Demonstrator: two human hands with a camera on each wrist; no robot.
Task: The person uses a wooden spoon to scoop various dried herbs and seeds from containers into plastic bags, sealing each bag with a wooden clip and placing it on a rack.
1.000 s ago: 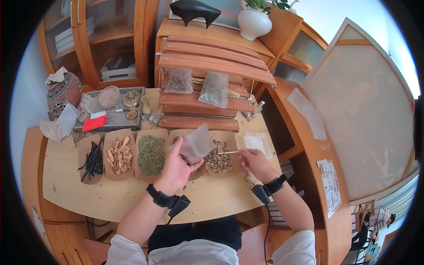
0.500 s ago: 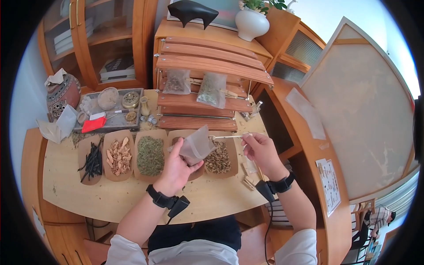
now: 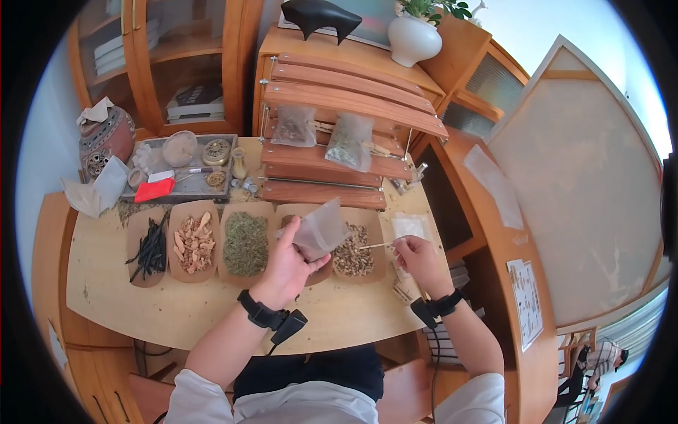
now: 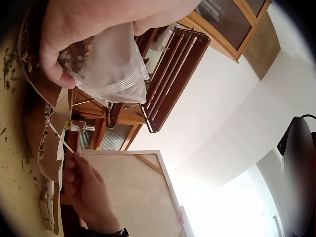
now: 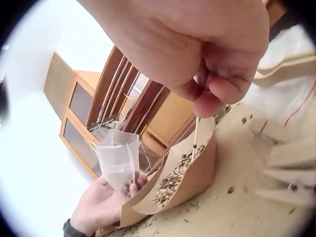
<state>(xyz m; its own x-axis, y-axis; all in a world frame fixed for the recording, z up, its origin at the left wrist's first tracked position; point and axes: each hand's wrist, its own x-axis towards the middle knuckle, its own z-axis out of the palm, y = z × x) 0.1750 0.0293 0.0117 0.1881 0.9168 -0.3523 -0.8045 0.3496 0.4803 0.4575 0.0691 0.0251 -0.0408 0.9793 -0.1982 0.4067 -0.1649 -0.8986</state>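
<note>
In the head view my left hand [image 3: 284, 268] holds a translucent bag [image 3: 321, 227] with its mouth tilted up. Dark dried bits show low in the bag [image 4: 79, 55] in the left wrist view. My right hand [image 3: 424, 264] pinches the end of a slim pale spoon [image 3: 377, 246] between thumb and fingers. The spoon's far end dips among brown chopped dried pieces [image 5: 173, 182], which hide its tip. Those pieces fill the rightmost paper tray [image 5: 200, 170], just right of the bag. Another paper tray stands partly hidden behind my left hand.
To the left stand paper trays of black strips [image 3: 148, 253], tan chips [image 3: 193, 244] and green herb [image 3: 245, 244]. Behind them are a grey tray [image 3: 180, 196] of small vessels and a wooden rack [image 3: 353, 92] with two filled bags. Wooden clothespins [image 3: 402, 291] lie near my right wrist.
Half a second ago the spoon was raised at the bag's mouth with a small clump on its end. My right hand has since moved down, bringing the spoon into the chopped pieces.
</note>
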